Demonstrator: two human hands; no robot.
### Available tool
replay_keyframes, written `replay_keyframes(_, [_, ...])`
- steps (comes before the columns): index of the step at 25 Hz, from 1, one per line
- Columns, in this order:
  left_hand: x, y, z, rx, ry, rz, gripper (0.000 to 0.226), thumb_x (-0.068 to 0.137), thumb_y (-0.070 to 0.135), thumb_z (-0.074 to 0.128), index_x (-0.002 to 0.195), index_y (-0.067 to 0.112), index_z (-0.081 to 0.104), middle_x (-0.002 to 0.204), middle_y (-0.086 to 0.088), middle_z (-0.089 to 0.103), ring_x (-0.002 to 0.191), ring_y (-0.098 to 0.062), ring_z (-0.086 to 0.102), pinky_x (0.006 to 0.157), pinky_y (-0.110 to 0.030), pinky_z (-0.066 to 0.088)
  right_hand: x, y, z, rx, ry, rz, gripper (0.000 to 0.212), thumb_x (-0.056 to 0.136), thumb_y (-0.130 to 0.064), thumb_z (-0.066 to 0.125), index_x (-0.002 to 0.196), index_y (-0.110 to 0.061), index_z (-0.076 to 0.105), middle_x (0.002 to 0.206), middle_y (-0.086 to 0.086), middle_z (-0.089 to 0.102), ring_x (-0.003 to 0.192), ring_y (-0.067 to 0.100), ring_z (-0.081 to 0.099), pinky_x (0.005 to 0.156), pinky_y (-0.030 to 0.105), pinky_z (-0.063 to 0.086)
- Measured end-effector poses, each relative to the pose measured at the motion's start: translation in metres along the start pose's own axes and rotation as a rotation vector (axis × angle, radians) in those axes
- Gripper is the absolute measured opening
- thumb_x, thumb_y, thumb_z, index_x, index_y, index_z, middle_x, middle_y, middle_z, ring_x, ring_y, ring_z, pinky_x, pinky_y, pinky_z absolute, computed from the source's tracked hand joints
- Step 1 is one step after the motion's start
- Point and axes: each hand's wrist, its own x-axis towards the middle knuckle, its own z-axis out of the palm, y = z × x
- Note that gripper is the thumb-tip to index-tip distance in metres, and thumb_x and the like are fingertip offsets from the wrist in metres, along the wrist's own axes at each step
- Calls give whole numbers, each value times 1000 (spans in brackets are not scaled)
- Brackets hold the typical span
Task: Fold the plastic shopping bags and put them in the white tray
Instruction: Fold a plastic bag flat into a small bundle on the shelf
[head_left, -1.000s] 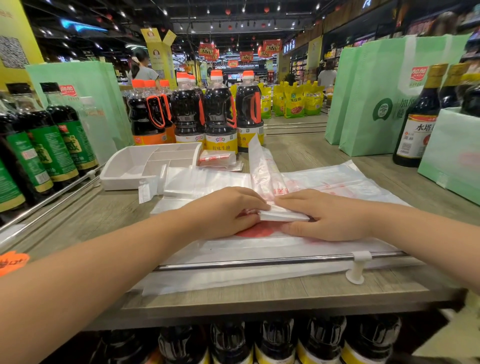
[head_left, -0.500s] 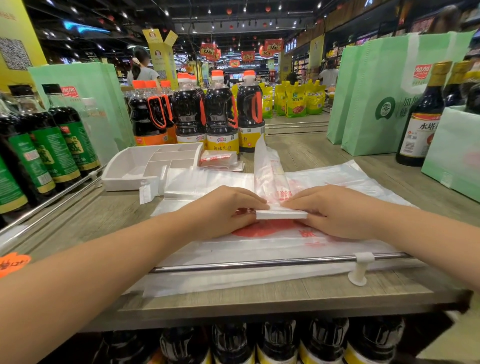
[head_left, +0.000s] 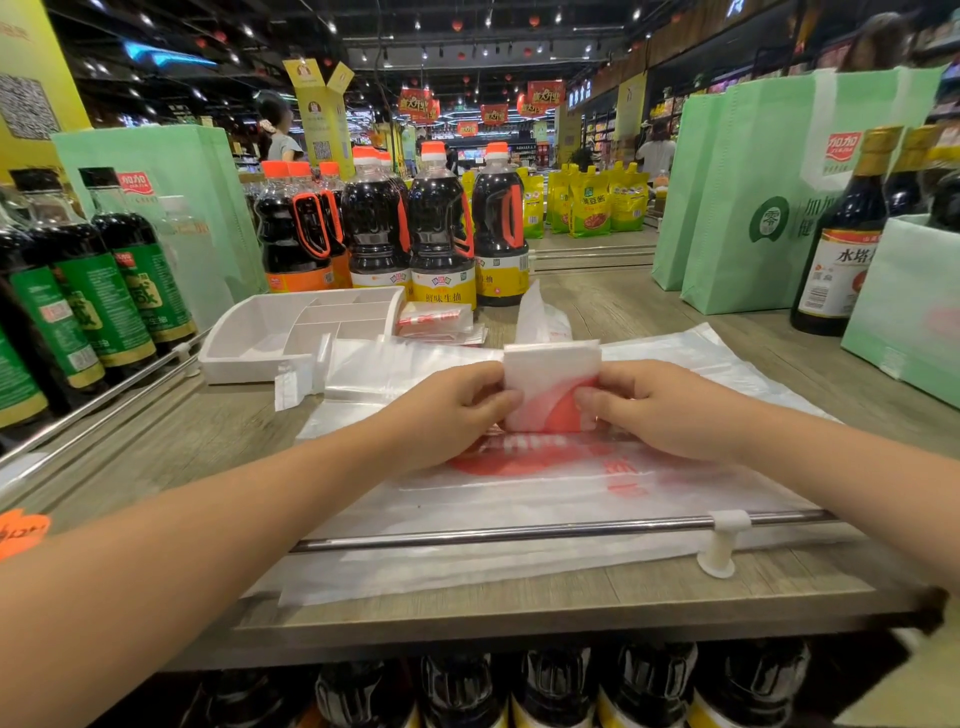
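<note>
A white plastic bag with red print, folded into a small packet (head_left: 550, 382), stands tilted up between my hands. My left hand (head_left: 452, 410) pinches its left edge and my right hand (head_left: 654, 408) pinches its right edge. Its loose tail (head_left: 537, 317) sticks up behind. Under my hands lies a stack of flat plastic bags (head_left: 545, 499) on the wooden shelf. The white tray (head_left: 244, 343), with several compartments, sits at the back left. A small pile of folded bags (head_left: 439, 325) lies just to the right of the tray, outside it.
Dark soy sauce bottles (head_left: 441, 228) stand behind the tray and along the left (head_left: 130, 275). Green tote bags (head_left: 753, 192) and a tall bottle (head_left: 844, 249) stand at the right. A metal rail (head_left: 519, 532) with a white clip (head_left: 722, 545) runs along the shelf's front edge.
The folded packet was pressed flat on the stack; now both hands have tipped it up on edge, so its face shows.
</note>
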Motion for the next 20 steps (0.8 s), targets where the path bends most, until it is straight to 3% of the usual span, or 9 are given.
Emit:
replay_keyframes(4, [9,1,5,-107,20,-137,14,101,33,54,104,20,58,74,9,65,50,-4,50,49,-20,41,7,-3,1,142,38,111,14,98,-31,61,102,-19,67,79,-7,75,62,-1,64,59,13,46])
replay_keyframes(9, [14,-1,7,36,31,-106,15,101,35,55,98,22,64,70,11,61,55,-1,51,51,-16,39,8,-2,1,56,21,211,19,94,-40,65,95,-23,73,82,-7,75,64,1,62,59,15,43])
replay_keyframes(14, [14,0,12,77,43,-101,23,100,35,56,120,25,57,74,8,67,58,3,58,49,-11,38,9,-10,3,-109,14,261,28,92,-41,64,83,-15,69,71,-4,67,61,7,55,56,23,37])
replay_keyframes(17, [11,-1,10,230,77,-96,40,95,43,61,129,24,56,78,11,64,68,1,57,58,-16,38,7,-10,5,-202,27,258,33,89,-46,66,79,-15,64,71,-3,64,64,11,54,57,28,39])
replay_keyframes(20, [9,-2,8,269,123,-83,56,89,48,67,135,23,47,105,9,60,87,-8,58,76,-27,47,5,-7,6,-279,116,212,44,82,-59,68,101,-20,59,93,-7,63,80,11,58,73,34,50])
